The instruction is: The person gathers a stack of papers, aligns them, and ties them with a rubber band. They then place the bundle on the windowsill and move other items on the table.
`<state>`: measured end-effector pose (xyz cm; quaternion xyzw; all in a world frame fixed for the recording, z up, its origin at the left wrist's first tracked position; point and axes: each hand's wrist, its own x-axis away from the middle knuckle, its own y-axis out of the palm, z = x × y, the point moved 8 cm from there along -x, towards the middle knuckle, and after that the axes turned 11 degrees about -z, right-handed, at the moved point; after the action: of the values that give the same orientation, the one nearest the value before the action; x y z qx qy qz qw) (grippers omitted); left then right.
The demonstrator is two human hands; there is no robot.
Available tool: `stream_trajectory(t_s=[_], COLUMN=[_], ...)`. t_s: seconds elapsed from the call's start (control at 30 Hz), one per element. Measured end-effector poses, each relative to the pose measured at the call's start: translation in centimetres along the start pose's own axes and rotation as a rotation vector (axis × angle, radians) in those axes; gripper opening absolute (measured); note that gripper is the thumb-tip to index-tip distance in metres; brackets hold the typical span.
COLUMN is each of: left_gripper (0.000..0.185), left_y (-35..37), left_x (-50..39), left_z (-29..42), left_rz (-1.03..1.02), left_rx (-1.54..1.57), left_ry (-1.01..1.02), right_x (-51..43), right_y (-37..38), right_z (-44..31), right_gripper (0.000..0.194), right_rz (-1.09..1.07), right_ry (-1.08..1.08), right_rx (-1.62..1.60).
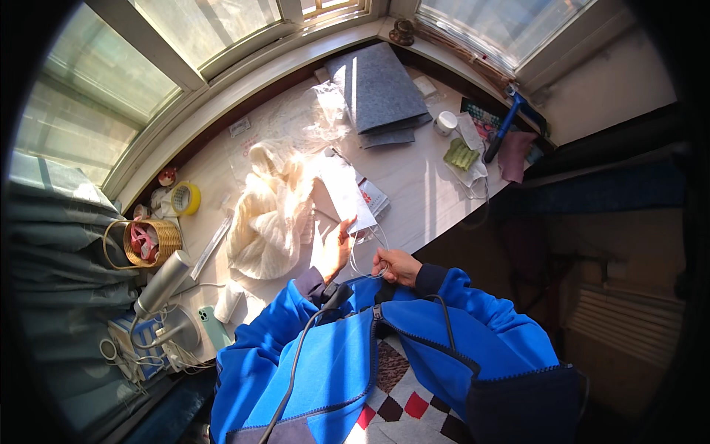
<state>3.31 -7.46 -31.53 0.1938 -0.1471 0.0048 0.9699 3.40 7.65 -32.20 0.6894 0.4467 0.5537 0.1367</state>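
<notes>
In the head view, my left hand (335,250) is at the near edge of the desk, against the lower end of a folded white sheet-like item (348,191), likely a face mask. Thin white loops hang from that end. My right hand (395,266) pinches the loops (370,275) between thumb and fingers, just right of the left hand. Small printed packets (373,195) lie under the white item. A crumpled cream cloth (269,216) lies left of my left hand. Whether my left fingers are closed on the white item is hard to see in the glare.
Grey felt sheets (377,89) and clear plastic packaging (327,111) lie at the back. To the right are a white jar (445,123), a green cloth (461,155) and a blue-handled tool (503,130). Leftward stand a wicker basket (169,242), yellow tape (186,198), a lamp (163,283) and a phone (214,327).
</notes>
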Motion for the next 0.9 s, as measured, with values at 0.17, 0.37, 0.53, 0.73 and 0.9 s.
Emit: stream_trajectory(t_s=[0.17,0.37,0.53,0.73,0.9], left_gripper=[0.061,0.064,0.064,0.064,0.066], left_y=[-0.4,-1.3,-1.0,0.2,0.5], left_x=[0.0,-0.4,-0.4,-0.2,-0.1], left_z=[-1.2,-2.3,-0.2,1.0,1.2], left_rz=[0.000,0.031,0.109,0.072,0.025], left_rx=[-0.028,-0.121,-0.016,-0.169,-0.193], left_ry=[-0.025,0.051,0.129,0.049,0.275], right_x=[-2.7,-3.3,0.9,3.3,1.6], right_y=[-2.2,-2.3,0.1,3.9,2.0], right_z=[-0.1,-3.3,-6.1,-6.5,-8.3], right_gripper=[0.033,0.034,0.074,0.060,0.041], right_rz=[0.095,0.124,0.509,0.616,0.615], right_ry=[-0.048,-0.192,-0.470,-0.484,-0.271], right_rx=[-0.068,-0.021,0.800,1.445,1.439])
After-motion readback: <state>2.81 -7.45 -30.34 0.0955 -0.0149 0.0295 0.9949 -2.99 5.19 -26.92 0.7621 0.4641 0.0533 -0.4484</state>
